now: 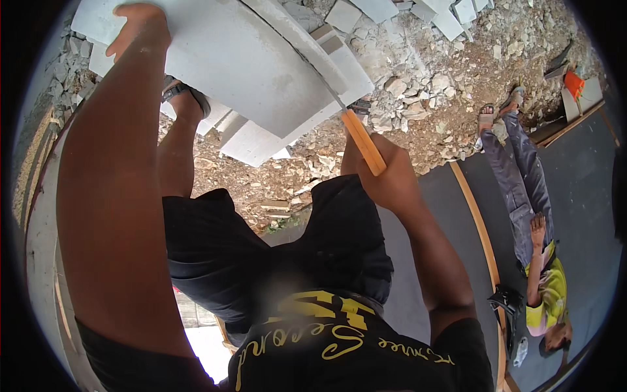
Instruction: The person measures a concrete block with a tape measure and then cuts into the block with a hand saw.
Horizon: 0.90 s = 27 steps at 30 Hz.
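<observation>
My right hand (388, 173) is closed round the orange-brown handle of a hand saw (363, 142). The saw's thin blade, seen almost edge-on, lies along a dark cut line in a large pale grey block (228, 59). A narrower strip of the block (300, 32) lies on the right of that line. Over at the block's far left, my left hand (142, 27) rests on its surface with thumb and fingers apart, holding nothing. More grey blocks (251, 140) show underneath. My sandalled foot (186, 98) is beside the block's near left edge.
Broken grey pieces (450, 19) and rubble (408, 95) cover the ground ahead and to the right. Another person (522, 176) stands at the right, near a dark grey wall panel (578, 189) with a wooden strip (477, 215). An orange object (574, 85) is at the far right.
</observation>
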Motion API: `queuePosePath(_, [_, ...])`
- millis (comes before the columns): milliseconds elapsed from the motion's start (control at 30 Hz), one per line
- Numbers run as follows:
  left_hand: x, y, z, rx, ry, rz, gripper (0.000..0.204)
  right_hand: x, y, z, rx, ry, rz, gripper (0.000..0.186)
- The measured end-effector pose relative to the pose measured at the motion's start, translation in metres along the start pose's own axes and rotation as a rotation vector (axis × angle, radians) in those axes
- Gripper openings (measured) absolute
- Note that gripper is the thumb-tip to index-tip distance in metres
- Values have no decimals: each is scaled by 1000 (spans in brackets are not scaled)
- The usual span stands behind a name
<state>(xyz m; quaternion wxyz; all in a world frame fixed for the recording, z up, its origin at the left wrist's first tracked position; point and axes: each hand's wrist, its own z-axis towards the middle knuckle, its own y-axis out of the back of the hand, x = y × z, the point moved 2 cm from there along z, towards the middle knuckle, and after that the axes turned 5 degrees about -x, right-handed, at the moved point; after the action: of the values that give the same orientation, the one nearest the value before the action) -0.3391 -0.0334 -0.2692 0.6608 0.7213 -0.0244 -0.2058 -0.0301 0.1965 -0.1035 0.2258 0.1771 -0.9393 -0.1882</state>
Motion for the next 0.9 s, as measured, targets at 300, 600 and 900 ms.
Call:
queuePosePath(300, [-11, -10, 6, 0, -3, -32, 85, -29, 27, -48, -9, -56, 38, 6])
queuePosePath(600, [-21, 10, 17, -36, -13, -64, 83, -33, 48, -114, 11, -105, 77, 5])
queuePosePath(900, [-9, -10, 2, -44, -20, -14, 81, -7, -11, 11, -89, 8, 54, 15])
